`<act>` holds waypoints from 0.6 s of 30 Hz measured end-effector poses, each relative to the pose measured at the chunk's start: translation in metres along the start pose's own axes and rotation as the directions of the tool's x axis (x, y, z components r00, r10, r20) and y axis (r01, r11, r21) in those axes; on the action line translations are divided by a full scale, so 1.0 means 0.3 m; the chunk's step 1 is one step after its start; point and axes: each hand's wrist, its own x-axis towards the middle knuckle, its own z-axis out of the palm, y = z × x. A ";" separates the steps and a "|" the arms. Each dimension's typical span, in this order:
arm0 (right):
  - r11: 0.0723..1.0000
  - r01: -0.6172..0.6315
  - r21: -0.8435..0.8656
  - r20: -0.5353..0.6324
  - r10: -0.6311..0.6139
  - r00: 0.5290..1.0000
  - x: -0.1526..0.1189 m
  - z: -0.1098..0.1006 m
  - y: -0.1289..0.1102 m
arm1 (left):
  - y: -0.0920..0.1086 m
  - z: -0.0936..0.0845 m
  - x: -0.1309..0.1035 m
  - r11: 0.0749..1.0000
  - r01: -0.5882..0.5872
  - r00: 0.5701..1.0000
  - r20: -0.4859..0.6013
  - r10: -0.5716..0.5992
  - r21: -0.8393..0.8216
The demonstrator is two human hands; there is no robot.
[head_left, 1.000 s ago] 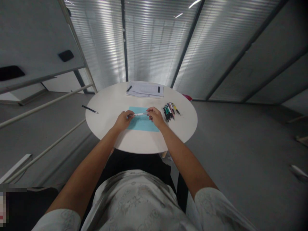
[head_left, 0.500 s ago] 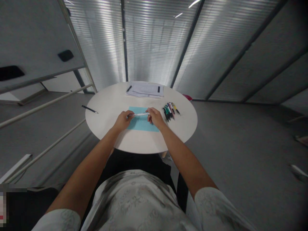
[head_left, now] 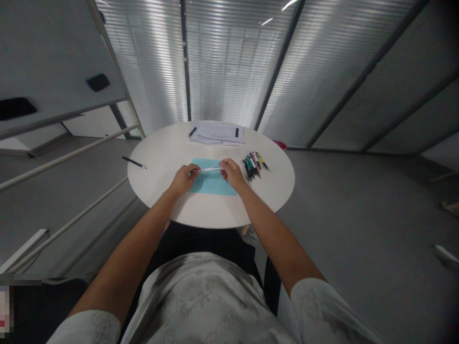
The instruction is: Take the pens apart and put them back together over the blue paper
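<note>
A white pen with a dark end is held crosswise between my hands, above a light blue sheet of paper. My left hand is closed on its dark end. The fingers of my right hand pinch the other, white end, which they partly cover. Just right of that hand lies a group of several pens and markers in black, green, white, red and yellow. Both hands are over the round white table.
White papers with a dark pen on them lie at the table's far side. A dark pen rests at the left edge, its end jutting out. A metal-railed frame stands left. Blinds hang behind the table.
My right hand has shifted very slightly upward at the pen's white end. Both hands keep their hold; the paper and the other pens look unchanged.
</note>
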 end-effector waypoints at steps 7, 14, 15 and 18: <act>0.999 -0.029 -0.044 0.019 0.030 0.999 -0.009 0.004 -0.020 | -0.003 0.001 -0.002 1.000 -0.011 1.000 -0.007 0.011 0.009; 1.000 0.016 -0.025 0.017 -0.016 1.000 -0.006 0.001 -0.010 | -0.010 0.006 -0.001 1.000 -0.024 1.000 0.009 0.024 -0.010; 1.000 0.019 -0.012 0.013 -0.019 1.000 -0.003 0.001 -0.009 | -0.008 0.005 -0.002 1.000 -0.021 1.000 0.008 0.021 -0.013; 1.000 0.008 -0.022 0.016 -0.008 1.000 0.000 0.003 -0.008 | -0.001 0.002 -0.002 1.000 -0.020 1.000 0.005 0.020 -0.016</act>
